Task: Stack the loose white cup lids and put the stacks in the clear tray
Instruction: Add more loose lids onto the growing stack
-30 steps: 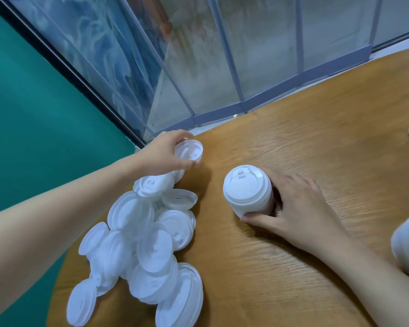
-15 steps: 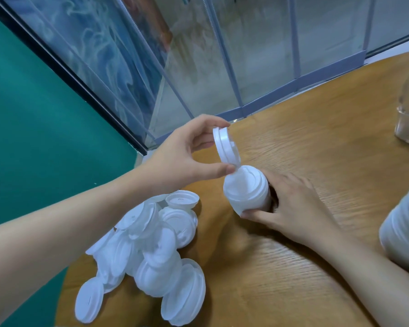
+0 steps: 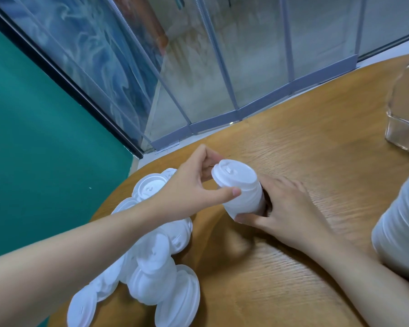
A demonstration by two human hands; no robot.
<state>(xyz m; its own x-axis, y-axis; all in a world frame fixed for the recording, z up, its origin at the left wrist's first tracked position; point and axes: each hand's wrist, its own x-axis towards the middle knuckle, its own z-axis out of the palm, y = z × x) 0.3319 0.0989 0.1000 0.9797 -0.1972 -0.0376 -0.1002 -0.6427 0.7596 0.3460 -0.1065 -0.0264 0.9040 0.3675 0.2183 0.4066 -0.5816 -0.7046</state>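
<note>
The right hand grips a short stack of white lids on the wooden table; the left hand pinches its top lid. Loose lids pile below the left grip.

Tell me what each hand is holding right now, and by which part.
The left hand pinches the top lid by its rim, on the stack of lids. The right hand grips that stack round its lower side.
</note>
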